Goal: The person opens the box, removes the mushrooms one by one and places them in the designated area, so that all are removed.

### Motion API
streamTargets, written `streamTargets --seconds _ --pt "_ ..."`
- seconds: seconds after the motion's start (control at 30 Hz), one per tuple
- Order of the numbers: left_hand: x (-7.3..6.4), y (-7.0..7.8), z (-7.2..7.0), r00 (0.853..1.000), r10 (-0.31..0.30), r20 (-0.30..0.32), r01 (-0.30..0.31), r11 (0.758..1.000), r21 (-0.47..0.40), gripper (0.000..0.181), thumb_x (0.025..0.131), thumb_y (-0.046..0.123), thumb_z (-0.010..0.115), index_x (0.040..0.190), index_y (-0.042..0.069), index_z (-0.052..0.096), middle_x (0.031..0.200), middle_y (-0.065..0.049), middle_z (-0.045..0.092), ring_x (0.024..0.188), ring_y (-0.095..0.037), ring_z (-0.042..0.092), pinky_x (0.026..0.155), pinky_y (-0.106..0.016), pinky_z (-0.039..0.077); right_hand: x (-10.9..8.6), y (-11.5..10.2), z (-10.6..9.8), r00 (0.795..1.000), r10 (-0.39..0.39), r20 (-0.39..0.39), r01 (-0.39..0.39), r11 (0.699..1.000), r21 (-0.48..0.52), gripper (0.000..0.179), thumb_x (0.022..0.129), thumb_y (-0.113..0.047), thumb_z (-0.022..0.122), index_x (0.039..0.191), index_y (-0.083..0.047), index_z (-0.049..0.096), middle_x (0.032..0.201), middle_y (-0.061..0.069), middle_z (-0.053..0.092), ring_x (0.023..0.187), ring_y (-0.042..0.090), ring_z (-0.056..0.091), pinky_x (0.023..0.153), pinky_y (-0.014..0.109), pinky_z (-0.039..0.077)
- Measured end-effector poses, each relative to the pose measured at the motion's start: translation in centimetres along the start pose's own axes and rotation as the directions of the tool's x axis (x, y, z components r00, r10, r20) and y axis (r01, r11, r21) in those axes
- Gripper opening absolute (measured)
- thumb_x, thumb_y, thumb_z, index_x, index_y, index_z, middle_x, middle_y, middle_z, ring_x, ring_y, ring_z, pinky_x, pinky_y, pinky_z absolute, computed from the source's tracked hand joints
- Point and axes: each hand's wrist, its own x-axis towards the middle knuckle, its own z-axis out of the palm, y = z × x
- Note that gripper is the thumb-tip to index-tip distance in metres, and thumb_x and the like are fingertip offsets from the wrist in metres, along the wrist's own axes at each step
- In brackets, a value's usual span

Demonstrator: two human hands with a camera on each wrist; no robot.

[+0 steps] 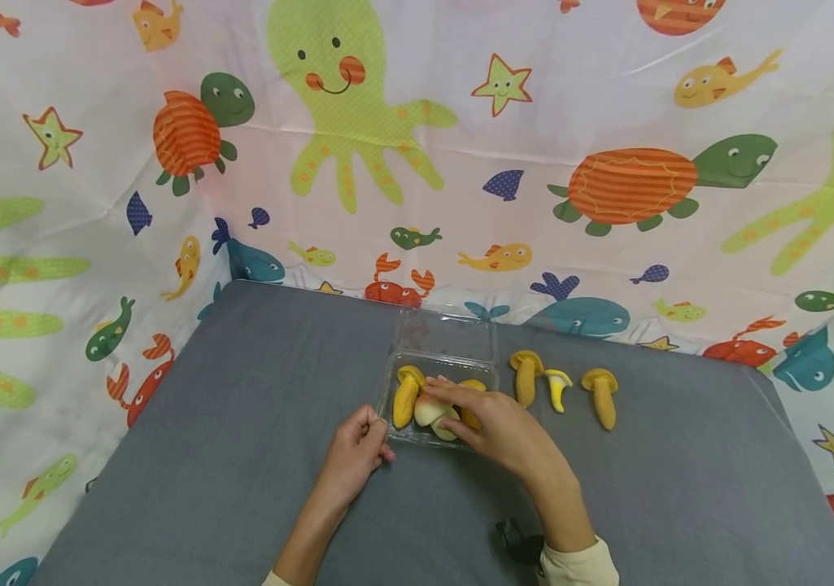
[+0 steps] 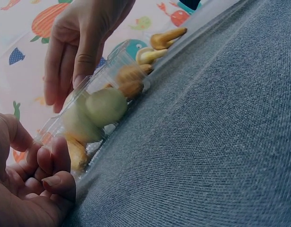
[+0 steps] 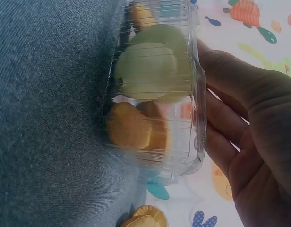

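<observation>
A clear plastic clamshell container (image 1: 437,443) lies with its lid folded back. At its front left corner my left hand (image 1: 355,450) pinches the rim between thumb and finger, the other fingers curled. My right hand (image 1: 497,423) reaches over the container from the right, thumb and fingers about a pale toy mushroom (image 1: 428,410) with an orange-tinted cap; the fingertips are partly hidden. A yellow-brown mushroom (image 1: 407,396) lies in the left of the container. Another yellow-brown mushroom (image 1: 471,400) sits on the right, partly under the hand. Through the clear wall, the pale mushroom (image 3: 148,68) fills the middle.
Right of the container, a brown mushroom (image 1: 526,378), a small curved yellow mushroom (image 1: 557,389) and another brown mushroom (image 1: 603,397) lie on the grey cloth (image 1: 255,366). A dark object (image 1: 519,541) is by the right wrist. A sea-animal curtain (image 1: 417,163) stands behind.
</observation>
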Motion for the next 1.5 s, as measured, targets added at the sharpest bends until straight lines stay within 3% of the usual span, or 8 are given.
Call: streamTargets --seconds 0.03,0.27,0.43,0.8,1.13,1.5 --pt "0.0 0.0 0.0 1.0 -0.001 -0.001 0.001 1.0 0.002 0.023 0.104 0.004 0.05 0.081 0.007 0.048 0.07 -0.008 0.056 0.068 -0.021 0.066 0.055 -0.02 0.042 0.0 0.0 0.0 1.0 0.002 0.002 -0.002 1.0 0.003 0.055 0.097 -0.018 0.078 0.149 -0.018 0.061 0.152 -0.001 0.06 0.108 0.019 0.074 0.084 0.038 0.059" --pt "-0.2 -0.3 0.0 1.0 -0.01 -0.005 0.011 1.0 0.017 0.023 0.104 0.005 0.051 0.081 0.006 0.049 0.07 -0.009 0.058 0.068 -0.022 0.067 0.055 -0.02 0.042 0.0 0.4 0.5 1.0 -0.008 0.013 0.008 1.0 0.005 0.055 0.098 -0.019 0.077 0.15 -0.018 0.061 0.152 -0.001 0.059 0.128 0.022 0.067 0.094 0.042 0.059" --pt "-0.3 -0.1 0.0 1.0 -0.009 -0.009 0.009 1.0 0.01 0.022 0.104 0.007 0.052 0.082 0.007 0.049 0.07 -0.009 0.058 0.069 -0.023 0.067 0.056 -0.022 0.044 0.2 0.6 0.7 1.0 -0.021 0.012 0.021 1.0 0.006 0.054 0.097 -0.018 0.078 0.149 -0.016 0.062 0.153 -0.002 0.059 0.129 0.022 0.065 0.096 0.043 0.058" --pt "-0.4 0.0 0.0 1.0 -0.02 -0.005 0.02 1.0 -0.004 0.022 0.104 0.006 0.052 0.082 0.006 0.049 0.071 -0.01 0.058 0.069 -0.023 0.067 0.054 -0.02 0.041 0.6 0.9 1.1 0.999 -0.046 0.013 0.047 0.998 -0.031 0.048 0.097 -0.019 0.078 0.144 -0.017 0.067 0.15 -0.002 0.061 0.12 0.022 0.071 0.091 0.042 0.06" --pt "-0.5 -0.1 0.0 1.0 -0.016 -0.002 0.016 1.0 0.005 0.023 0.104 0.006 0.052 0.082 0.005 0.049 0.071 -0.01 0.059 0.068 -0.023 0.067 0.054 -0.02 0.041 0.5 1.1 1.4 0.999 -0.012 -0.035 0.009 0.996 -0.09 0.044 0.097 -0.025 0.077 0.141 -0.022 0.07 0.144 -0.006 0.066 0.107 0.019 0.075 0.084 0.041 0.061" --pt "-0.1 0.1 -0.1 1.0 -0.005 0.005 0.005 1.0 -0.001 0.021 0.103 0.005 0.052 0.082 0.005 0.049 0.07 -0.009 0.058 0.068 -0.022 0.066 0.056 -0.02 0.042 0.6 1.2 1.4 0.996 -0.032 -0.085 0.02 0.99 -0.136 0.043 0.099 -0.026 0.076 0.141 -0.022 0.07 0.139 -0.006 0.069 0.09 0.016 0.077 0.076 0.039 0.061"
